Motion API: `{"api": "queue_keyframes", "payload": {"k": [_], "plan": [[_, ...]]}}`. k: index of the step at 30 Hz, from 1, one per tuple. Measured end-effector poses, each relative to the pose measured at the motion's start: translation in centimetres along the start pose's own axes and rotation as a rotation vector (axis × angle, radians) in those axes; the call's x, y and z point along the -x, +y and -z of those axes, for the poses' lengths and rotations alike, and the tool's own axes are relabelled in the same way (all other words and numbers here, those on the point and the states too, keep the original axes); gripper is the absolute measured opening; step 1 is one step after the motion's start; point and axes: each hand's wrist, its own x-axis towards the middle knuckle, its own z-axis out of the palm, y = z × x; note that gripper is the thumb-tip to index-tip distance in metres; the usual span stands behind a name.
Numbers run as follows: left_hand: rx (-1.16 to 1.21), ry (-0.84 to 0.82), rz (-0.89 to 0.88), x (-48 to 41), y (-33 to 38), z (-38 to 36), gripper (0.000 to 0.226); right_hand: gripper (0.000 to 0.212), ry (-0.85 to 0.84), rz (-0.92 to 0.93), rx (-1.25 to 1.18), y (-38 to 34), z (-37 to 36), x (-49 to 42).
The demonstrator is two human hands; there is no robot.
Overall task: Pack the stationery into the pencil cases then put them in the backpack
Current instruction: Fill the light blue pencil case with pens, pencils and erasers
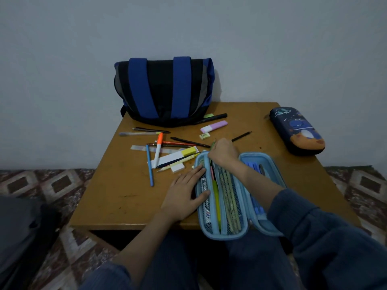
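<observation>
Packing looks part done: light-blue fabric pencil case [226,197] open on the brown wooden worktop [125,195]
Left hand [184,191] flat on it, right hand [224,153] in a curled grip round a thin green pencil [213,144]; scattered pens [167,147], dark-blue planet-print case [297,130] and blue-and-black backpack [163,91] yet to go

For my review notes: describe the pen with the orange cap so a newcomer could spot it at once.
Start at the blue and black backpack at the back of the wooden table. In the scatter of pens in front of it, the marker lies left of the open light blue pencil case. It alone has a white body and an orange cap.
</observation>
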Motion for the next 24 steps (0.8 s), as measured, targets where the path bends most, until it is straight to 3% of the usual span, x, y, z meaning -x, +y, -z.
{"api": "queue_keyframes", "payload": {"k": [9, 13, 15, 24], "plan": [[0.003, 0.018, -0.003, 0.0, -0.1, -0.1, 0.075, 0.031, -0.059, -0.051, -0.022, -0.4, 0.3, 0.2], [0.002, 0.009, 0.006, 0.0, 0.0, 0.0, 0.073, 0.019, -0.077, -0.087, -0.061, -0.9, 0.4, 0.0], [-0.007, 0.004, 0.011, -0.1, 0.0, 0.0, 0.070, 0.024, -0.103, -0.094, -0.075, -0.8, 0.4, -0.2], [-0.004, 0.016, 0.010, -0.1, -0.1, -0.1, 0.078, 0.026, -0.341, -0.167, -0.277, 0.1, 1.0, 0.4]]}}
